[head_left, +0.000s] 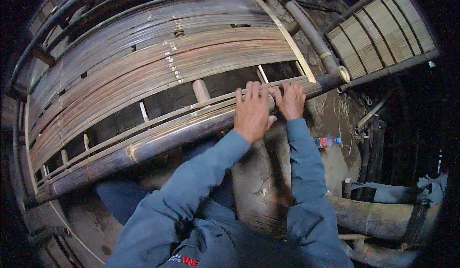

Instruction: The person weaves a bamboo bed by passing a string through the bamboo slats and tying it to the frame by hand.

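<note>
Along the front of a bamboo bed frame, narrow bamboo slats [191,111] lie on a thick dark bamboo pole [158,147]. My left hand [252,112] bends its fingers over these slats, with its thumb on the near side. Close beside it to the right, my right hand [290,101] curls over the same slats, its thumb and forefinger near my left fingertips. A small dark bit shows between the hands, too unclear to name. Behind the hands, an open gap with short crosspieces separates the front slats from the wide slatted surface [120,71].
A pale flat strip [287,40] runs across the slats' right end. Beyond it leans a slatted bamboo panel [378,33]. A plastic bottle with a blue cap [327,142] lies on the ground right of my forearm. Thick bamboo poles [373,215] lie at lower right.
</note>
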A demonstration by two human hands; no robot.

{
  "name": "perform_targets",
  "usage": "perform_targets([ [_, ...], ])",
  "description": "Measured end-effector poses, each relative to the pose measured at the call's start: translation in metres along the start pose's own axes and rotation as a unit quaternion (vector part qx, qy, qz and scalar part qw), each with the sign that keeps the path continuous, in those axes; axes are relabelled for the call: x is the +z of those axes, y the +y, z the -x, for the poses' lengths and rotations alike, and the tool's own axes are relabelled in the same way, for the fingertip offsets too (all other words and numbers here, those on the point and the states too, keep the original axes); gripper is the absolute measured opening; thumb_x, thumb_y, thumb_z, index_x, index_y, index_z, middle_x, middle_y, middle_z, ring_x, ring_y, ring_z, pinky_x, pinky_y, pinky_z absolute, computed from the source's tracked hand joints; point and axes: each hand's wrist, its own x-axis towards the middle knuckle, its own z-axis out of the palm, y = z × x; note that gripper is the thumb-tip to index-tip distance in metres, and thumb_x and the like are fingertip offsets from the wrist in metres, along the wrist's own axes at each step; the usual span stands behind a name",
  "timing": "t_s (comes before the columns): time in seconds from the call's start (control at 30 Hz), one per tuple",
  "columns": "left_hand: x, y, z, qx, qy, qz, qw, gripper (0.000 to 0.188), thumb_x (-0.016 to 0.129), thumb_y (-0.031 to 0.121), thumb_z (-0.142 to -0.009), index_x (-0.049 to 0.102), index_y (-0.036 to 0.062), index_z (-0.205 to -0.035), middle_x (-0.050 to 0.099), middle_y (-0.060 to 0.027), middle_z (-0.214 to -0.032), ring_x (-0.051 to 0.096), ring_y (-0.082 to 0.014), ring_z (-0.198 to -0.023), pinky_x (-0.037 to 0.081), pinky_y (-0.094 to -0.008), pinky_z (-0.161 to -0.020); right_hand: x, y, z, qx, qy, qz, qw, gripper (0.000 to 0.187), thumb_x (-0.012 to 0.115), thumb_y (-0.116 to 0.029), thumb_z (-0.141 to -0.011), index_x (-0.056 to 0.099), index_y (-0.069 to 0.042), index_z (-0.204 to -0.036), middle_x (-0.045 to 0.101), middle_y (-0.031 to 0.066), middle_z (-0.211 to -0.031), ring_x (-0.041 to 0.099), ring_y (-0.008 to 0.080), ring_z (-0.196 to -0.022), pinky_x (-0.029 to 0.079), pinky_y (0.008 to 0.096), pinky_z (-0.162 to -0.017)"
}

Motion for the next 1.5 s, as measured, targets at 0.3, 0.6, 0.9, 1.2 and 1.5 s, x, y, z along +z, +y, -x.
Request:
perform_targets([
  [0.3, 0.030, -0.014, -0.018, -0.036, -0.085, -0.075, 0.993, 0.088, 0.086, 0.040, -0.068, 0.047, -0.0062, -0.131, 0.054, -0.0152, -0.114, 0.051, -0.0310, -0.113, 0.038, -0.0465, -0.099, -0.014, 0.071, -0.020, 0.231, -0.171, -0.454, 0.843, 0.023, 0.064, -0.022, -0.097, 0.070, 0.000, -0.092, 0.072, 0.0138, -0.095, 0.068, 0.0324, -0.094, 0.053, 0.0477, -0.084],
  [0.6, 0.033, -0.016, -0.017, -0.032, -0.055, -0.088, 0.994, 0.079, 0.083, 0.041, -0.069, 0.050, -0.0043, -0.123, 0.053, -0.0148, -0.112, 0.050, -0.0303, -0.110, 0.038, -0.0444, -0.095, -0.073, 0.039, -0.025, 0.171, -0.094, -0.839, 0.509, 0.030, 0.053, -0.027, -0.105, 0.049, -0.009, -0.082, 0.057, 0.0066, -0.088, 0.056, 0.0230, -0.084, 0.044, 0.0490, -0.106],
  [0.9, 0.034, -0.025, -0.017, -0.025, -0.013, -0.007, 1.000, 0.080, 0.077, 0.043, -0.076, 0.047, -0.0075, -0.131, 0.052, -0.0212, -0.125, 0.047, -0.0357, -0.122, 0.036, -0.0493, -0.102, -0.090, 0.058, 0.038, 0.247, 0.002, -0.766, 0.594, 0.033, 0.053, -0.024, -0.106, 0.043, -0.011, -0.078, 0.041, 0.0021, -0.073, 0.041, 0.0156, -0.071, 0.049, 0.0428, -0.087],
  [1.2, 0.061, -0.042, -0.063, -0.122, 0.051, -0.051, 0.990, 0.080, 0.060, 0.048, -0.093, 0.037, -0.0062, -0.147, 0.037, -0.0269, -0.153, 0.029, -0.0436, -0.145, 0.018, -0.0588, -0.118, -0.143, 0.153, 0.074, 0.185, 0.072, -0.781, 0.591, 0.020, 0.053, -0.018, -0.104, 0.061, 0.000, -0.102, 0.061, 0.0130, -0.114, 0.056, 0.0286, -0.121, 0.029, 0.0533, -0.121],
  [1.5, 0.056, -0.035, -0.060, -0.086, 0.074, -0.135, 0.984, 0.068, 0.065, 0.047, -0.089, 0.052, -0.0056, -0.131, 0.054, -0.0208, -0.126, 0.048, -0.0357, -0.120, 0.032, -0.0510, -0.107, -0.150, 0.146, 0.052, 0.136, 0.086, -0.756, 0.634, 0.023, 0.052, -0.024, -0.106, 0.056, -0.003, -0.116, 0.043, -0.0028, -0.075, 0.039, 0.0066, -0.062, 0.036, 0.0215, -0.050],
])
